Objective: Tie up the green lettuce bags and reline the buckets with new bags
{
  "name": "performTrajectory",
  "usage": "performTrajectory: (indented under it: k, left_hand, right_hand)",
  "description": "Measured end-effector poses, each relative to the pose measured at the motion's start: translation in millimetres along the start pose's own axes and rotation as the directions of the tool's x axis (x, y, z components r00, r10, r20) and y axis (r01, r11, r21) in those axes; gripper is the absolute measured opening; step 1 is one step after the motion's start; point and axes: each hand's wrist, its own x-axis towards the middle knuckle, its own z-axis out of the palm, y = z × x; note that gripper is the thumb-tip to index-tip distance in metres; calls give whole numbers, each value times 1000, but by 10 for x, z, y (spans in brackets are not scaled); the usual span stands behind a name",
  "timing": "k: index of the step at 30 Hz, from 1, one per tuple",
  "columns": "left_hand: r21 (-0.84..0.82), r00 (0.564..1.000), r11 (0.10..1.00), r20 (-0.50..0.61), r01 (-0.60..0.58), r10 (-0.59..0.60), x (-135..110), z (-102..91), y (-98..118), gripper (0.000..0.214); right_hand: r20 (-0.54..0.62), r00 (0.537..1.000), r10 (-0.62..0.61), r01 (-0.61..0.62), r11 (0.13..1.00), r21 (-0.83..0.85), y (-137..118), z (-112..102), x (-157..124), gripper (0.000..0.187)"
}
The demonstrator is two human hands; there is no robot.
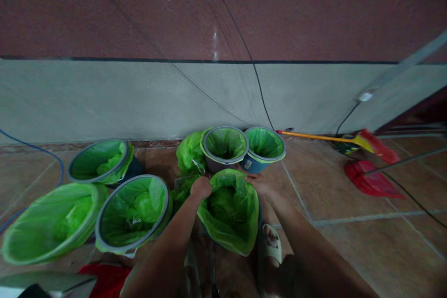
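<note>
One view to call, the head camera, and here is the middle of it: the left hand (201, 187) is at the near-left edge of a translucent green plastic liner (226, 237), the right hand (257, 184) at its right edge. The left fingers look curled together on the film, tips hidden; the right fingers are too dim to tell whether they pinch or merely rest. That liner sits in a round blue bin (260, 219) between the forearms, above the feet, its mouth spread but its edge uneven, with no grey ring seen on it. So, my judgement: this one is partly fitted.

Now the tally! Six lined bins in all: one in hand, two by the wall behind it, a dark round bin (213, 164) and a blue plastic bin (256, 164), and three on the left. Four wear clear grey plastic rings (205, 144), and those look done; the ring count leaves the one in hand and perhaps the leftmost green-draped bin (99, 193), whose rim is covered. One bulging green plastic bag (190, 151) stands beside the dark bin. Off to the right: one yellow-handled broom (314, 136), one red plastic dustpan (363, 177).
</note>
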Motion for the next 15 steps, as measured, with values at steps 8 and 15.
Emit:
performTrajectory:
  k: [8,15]
  left_hand:
    - [-99,955,989,-264,111,-134,-80,-265,-37,23]
    - [-37,948,986,-269,164,-167,-182,-321,-31,36]
  right_hand:
    - [-327,945,-13,-11,997,-70,-202,-358,6,23]
    - [-387,920,-61,-45,965,-259,-120,-647,-29,23]
